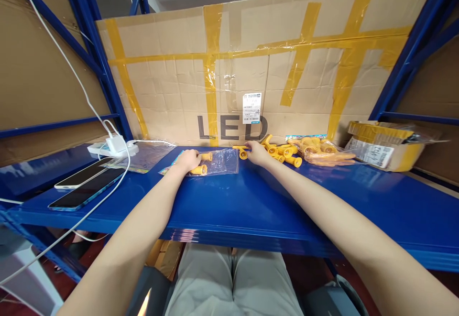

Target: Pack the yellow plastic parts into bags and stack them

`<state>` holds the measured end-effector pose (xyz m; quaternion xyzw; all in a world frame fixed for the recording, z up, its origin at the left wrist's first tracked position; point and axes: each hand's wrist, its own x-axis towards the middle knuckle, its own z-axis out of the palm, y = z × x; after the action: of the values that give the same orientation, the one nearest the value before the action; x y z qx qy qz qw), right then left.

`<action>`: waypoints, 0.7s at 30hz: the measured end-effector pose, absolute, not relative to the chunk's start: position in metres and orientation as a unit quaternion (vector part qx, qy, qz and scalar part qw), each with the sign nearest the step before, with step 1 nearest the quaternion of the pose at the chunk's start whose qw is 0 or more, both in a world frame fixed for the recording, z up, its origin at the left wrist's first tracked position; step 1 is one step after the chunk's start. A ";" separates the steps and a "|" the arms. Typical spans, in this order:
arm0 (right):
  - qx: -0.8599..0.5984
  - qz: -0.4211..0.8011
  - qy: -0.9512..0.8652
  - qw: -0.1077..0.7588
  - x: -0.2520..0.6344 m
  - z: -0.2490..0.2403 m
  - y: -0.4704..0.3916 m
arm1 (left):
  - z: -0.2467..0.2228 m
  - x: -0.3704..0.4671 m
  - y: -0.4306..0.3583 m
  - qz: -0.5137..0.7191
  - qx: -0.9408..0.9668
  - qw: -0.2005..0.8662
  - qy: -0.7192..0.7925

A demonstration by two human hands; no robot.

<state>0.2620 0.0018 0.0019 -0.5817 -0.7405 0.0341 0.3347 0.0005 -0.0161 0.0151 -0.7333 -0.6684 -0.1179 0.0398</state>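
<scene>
Along the blue shelf [222, 201], two hands at work near the back, with a wide blue band in front

The left hand [189, 159] lies over the left part of a clear bag [224, 162] that has yellow parts [199, 170] in it. Its fingers are curled down there; whether they pinch the film cannot be told. To the right, the right hand [255, 153] has its fingertips closed on a slim yellow piece [238, 147], just beyond the bag's right edge. A second yellow piece [243, 154] lies just below it, and a loose pile [285, 152] sits right beside the hand, close to the cardboard [172, 96] that walls off the rear.

Farther right, a filled bag [321, 151] of yellow parts follows the pile, then an open carton [385, 148] near the right-hand posts. At the left end, two phones [88, 189] lie side by side, the nearer one by the front edge, with a power strip [114, 147] and a flat plastic bag [152, 156] behind them. A white cable [103, 204] loops down over that edge. Between the phones and the right end, the blue surface runs from the parts to the front lip, both forearms reaching over it.
</scene>
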 end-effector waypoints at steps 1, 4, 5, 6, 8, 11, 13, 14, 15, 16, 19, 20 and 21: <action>-0.584 0.028 -0.753 0.301 0.262 0.003 0.005 | 0.015 0.000 -0.016 -0.113 -0.733 0.041 -0.670; -0.584 0.028 -0.790 0.184 0.256 0.004 0.013 | 0.015 -0.001 -0.015 -0.097 -0.730 0.047 -0.675; -0.585 0.028 -0.797 0.146 0.254 0.005 0.015 | 0.015 -0.001 -0.014 -0.093 -0.729 0.051 -0.676; -0.587 0.025 -0.801 0.114 0.251 0.005 0.017 | 0.015 -0.001 -0.013 -0.090 -0.728 0.055 -0.678; -0.594 0.016 -0.801 0.074 0.245 0.006 0.020 | 0.014 -0.001 -0.012 -0.088 -0.727 0.061 -0.678; -0.606 0.005 -0.793 0.065 0.237 0.005 0.023 | 0.013 -0.002 -0.012 -0.089 -0.728 0.060 -0.677; -0.620 -0.008 -0.780 0.079 0.234 0.005 0.023 | 0.013 -0.002 -0.012 -0.093 -0.729 0.055 -0.676; -0.629 -0.018 -0.771 0.092 0.233 0.006 0.023 | 0.013 -0.002 -0.013 -0.095 -0.729 0.053 -0.676; -0.637 -0.029 -0.762 0.111 0.233 0.006 0.022 | 0.013 -0.002 -0.013 -0.096 -0.729 0.052 -0.676; -0.641 -0.039 -0.754 0.136 0.234 0.007 0.021 | 0.013 -0.002 -0.013 -0.097 -0.729 0.051 -0.676; -0.631 -0.056 -0.734 0.244 0.238 0.014 0.018 | 0.013 -0.001 -0.014 -0.100 -0.731 0.054 -0.673; -0.623 -0.054 -0.727 0.285 0.239 0.017 0.017 | 0.013 -0.001 -0.014 -0.099 -0.732 0.053 -0.672; -0.614 -0.048 -0.719 0.323 0.241 0.021 0.015 | 0.014 -0.001 -0.014 -0.099 -0.734 0.051 -0.670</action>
<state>0.2410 0.0150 0.0208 -0.6138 -0.7189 -0.0478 0.3227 -0.0012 -0.0141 0.0138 -0.7338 -0.6702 -0.0987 0.0512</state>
